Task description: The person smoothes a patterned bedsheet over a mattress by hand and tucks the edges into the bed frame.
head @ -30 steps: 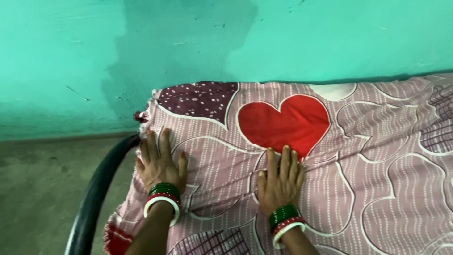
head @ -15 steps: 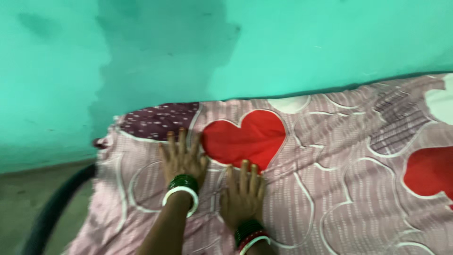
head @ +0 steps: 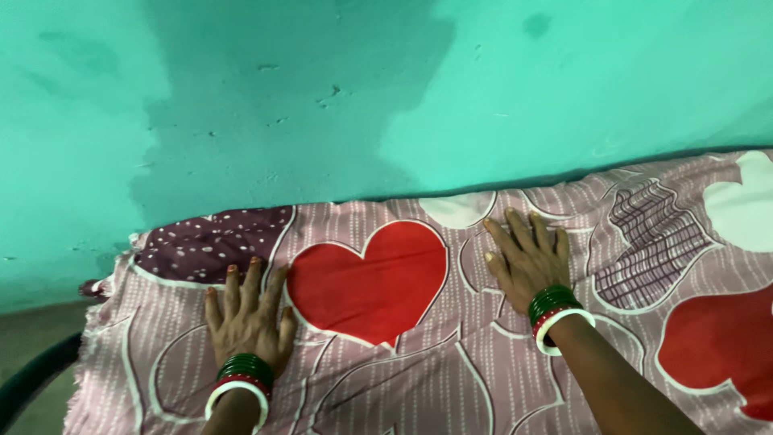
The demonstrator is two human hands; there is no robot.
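A pink bedsheet (head: 451, 354) with red hearts and a dark dotted patch covers a bed against the wall. My left hand (head: 248, 316) lies flat on the sheet, fingers spread, just left of the big red heart (head: 370, 278). To the right of that heart, nearer the wall, my right hand (head: 527, 259) presses flat on the sheet, fingers apart. Both wrists wear green, red and white bangles. Neither hand holds anything.
A turquoise wall (head: 386, 89) with darker damp patches runs right behind the bed. A dark curved bed rail (head: 28, 379) shows at the lower left, beside a bit of grey floor (head: 32, 330). The sheet's left edge hangs over the bed's end.
My hands have spread apart: the right one slid to the right and toward the wall, the left one stays left of the heart. The view has shifted across the sheet.
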